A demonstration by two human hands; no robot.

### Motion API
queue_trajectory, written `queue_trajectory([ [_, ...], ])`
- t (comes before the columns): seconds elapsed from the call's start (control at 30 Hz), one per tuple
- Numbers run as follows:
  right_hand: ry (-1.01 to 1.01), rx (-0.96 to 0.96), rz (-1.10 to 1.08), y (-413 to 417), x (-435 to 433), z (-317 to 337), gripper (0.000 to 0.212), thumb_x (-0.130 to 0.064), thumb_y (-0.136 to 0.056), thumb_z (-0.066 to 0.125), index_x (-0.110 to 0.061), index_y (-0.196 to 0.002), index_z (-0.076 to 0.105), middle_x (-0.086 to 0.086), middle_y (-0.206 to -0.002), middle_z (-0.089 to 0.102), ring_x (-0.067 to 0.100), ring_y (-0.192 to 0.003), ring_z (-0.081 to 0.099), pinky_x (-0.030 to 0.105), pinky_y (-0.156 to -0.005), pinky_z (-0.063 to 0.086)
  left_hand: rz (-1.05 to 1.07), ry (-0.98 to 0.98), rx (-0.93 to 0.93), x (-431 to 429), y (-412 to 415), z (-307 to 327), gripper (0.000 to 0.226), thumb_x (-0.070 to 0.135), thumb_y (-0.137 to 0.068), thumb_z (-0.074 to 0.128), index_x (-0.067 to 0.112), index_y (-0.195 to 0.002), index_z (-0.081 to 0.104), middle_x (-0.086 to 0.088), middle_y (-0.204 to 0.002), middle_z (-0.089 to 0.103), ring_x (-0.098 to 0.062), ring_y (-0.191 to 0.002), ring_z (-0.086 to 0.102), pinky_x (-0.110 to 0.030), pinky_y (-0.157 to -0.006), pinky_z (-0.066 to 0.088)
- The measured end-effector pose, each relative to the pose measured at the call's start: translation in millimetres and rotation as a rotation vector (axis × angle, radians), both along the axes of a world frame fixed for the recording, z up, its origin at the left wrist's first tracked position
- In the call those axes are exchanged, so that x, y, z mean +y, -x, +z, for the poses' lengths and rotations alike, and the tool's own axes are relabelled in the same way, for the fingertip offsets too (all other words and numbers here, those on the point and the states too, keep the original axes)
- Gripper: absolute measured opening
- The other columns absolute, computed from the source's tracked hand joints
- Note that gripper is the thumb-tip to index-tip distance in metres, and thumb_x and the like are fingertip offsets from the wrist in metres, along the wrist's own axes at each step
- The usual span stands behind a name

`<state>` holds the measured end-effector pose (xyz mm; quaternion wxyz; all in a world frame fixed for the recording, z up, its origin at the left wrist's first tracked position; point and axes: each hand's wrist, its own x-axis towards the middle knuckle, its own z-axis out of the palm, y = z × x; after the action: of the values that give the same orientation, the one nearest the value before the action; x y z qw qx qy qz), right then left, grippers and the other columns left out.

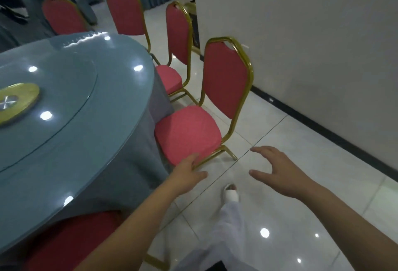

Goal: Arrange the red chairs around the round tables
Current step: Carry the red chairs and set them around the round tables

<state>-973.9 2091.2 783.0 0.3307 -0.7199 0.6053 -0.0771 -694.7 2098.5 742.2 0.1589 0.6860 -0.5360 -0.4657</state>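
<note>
Head view, left to right: the round worktop [71,102] has red chairs ringing its far edge. The left hand [187,172] lies open, fingers touching the front corner of the nearest red chair [193,128]. The right hand [277,171] hovers spread, empty. Better to grip seat and backrest, then square it towards the cloth.
</note>
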Motion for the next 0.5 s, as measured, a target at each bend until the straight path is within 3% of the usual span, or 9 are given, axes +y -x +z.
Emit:
queue_trajectory([
  [0.13,-0.006,0.084,-0.002,28.7,-94.5,18.3,0.068,-0.054,-0.088,0.064,-0.039,-0.147,0.034,-0.010,-0.156,0.032,0.015,-0.140,0.034,0.041,-0.116,0.034,0.043,0.028,0.050,-129.0,33.3,-7.1,0.090,0.039,-0.083,0.075,0.027,-0.155,0.023,-0.001,-0.158,0.028,-0.025,-0.141,0.034,-0.035,-0.104,0.037],
  [0.27,-0.038,0.081,-0.008,58.2,-188.6,39.5,0.066,-0.049,-0.090,0.063,-0.039,-0.148,0.033,-0.010,-0.156,0.031,0.013,-0.140,0.033,0.041,-0.116,0.034,0.115,0.052,0.170,-264.1,68.8,-6.4,0.092,0.039,-0.080,0.079,0.029,-0.153,0.024,-0.005,-0.156,0.031,-0.027,-0.141,0.036,-0.043,-0.109,0.040],
  [0.4,-0.041,0.084,-0.038,75.8,-263.8,48.0,0.063,-0.047,-0.092,0.062,-0.039,-0.147,0.034,-0.011,-0.156,0.031,0.013,-0.141,0.033,0.042,-0.116,0.034,0.144,0.073,0.160,-372.8,113.0,-8.7,0.110,0.052,-0.072,0.081,0.027,-0.156,0.014,-0.006,-0.157,0.025,-0.029,-0.140,0.034,-0.036,-0.103,0.043],
  [0.5,-0.047,0.067,-0.035,81.6,-307.6,50.7,0.060,-0.045,-0.092,0.062,-0.039,-0.146,0.036,-0.011,-0.155,0.032,0.012,-0.140,0.035,0.042,-0.114,0.037,0.160,0.055,0.075,-433.3,144.3,-12.7,0.126,0.059,-0.067,0.081,0.024,-0.157,0.001,-0.007,-0.162,0.012,-0.035,-0.146,0.022,-0.052,-0.114,0.034],
])
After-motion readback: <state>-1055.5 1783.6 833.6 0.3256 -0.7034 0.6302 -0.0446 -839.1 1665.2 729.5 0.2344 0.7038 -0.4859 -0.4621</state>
